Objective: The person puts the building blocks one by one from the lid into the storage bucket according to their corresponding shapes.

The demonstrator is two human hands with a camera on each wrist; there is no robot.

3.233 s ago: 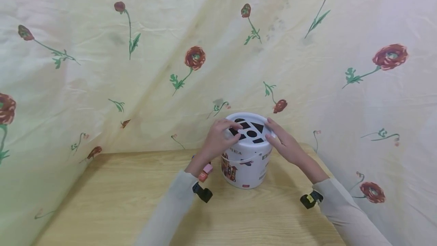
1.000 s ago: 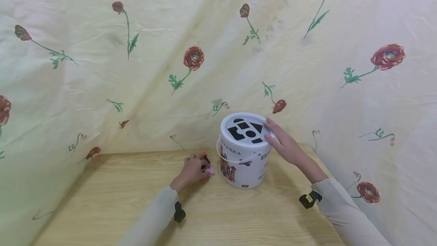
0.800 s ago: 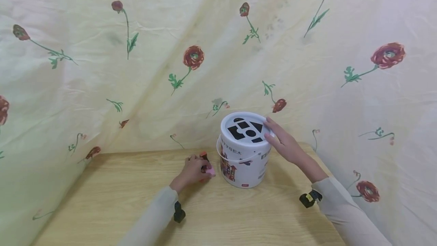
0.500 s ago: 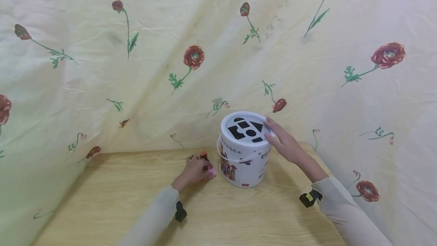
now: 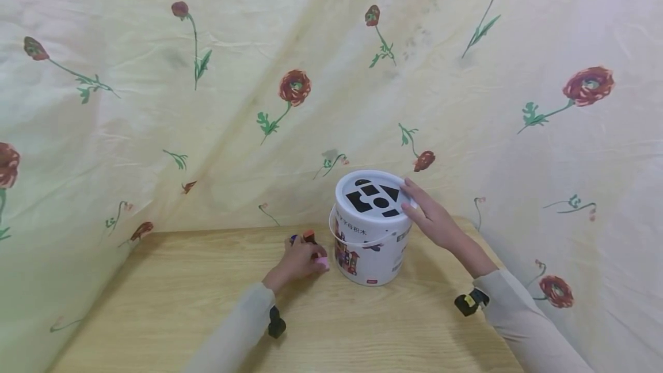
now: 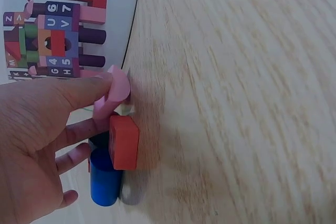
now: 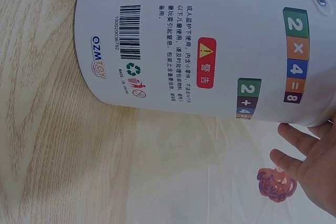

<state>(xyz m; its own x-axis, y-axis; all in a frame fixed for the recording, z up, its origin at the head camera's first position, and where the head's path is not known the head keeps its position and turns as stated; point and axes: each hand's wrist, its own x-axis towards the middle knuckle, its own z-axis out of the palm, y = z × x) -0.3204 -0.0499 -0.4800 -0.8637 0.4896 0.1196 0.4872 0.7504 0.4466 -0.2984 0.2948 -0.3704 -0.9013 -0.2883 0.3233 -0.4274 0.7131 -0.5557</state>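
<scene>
One pink block (image 6: 119,85) is pinched between the thumb and fingers of the left hand (image 5: 296,262), just beside the white bucket (image 5: 373,261); whether it is raised off the table (image 5: 207,286) cannot be told. A red block (image 6: 124,142) and a blue cylinder (image 6: 105,182) are seen close by the fingers. The lid (image 5: 374,191) is touched at its rim by the right hand (image 5: 436,221), fingers extended, nothing gripped. The step in hand is judged to be the picking up of the pink block; a firm pinch and a lift clear of its neighbours seem called for next. Compared with about three seconds ago, the left hand is lowered from the lid to the table side, while the right hand is kept in place.
</scene>
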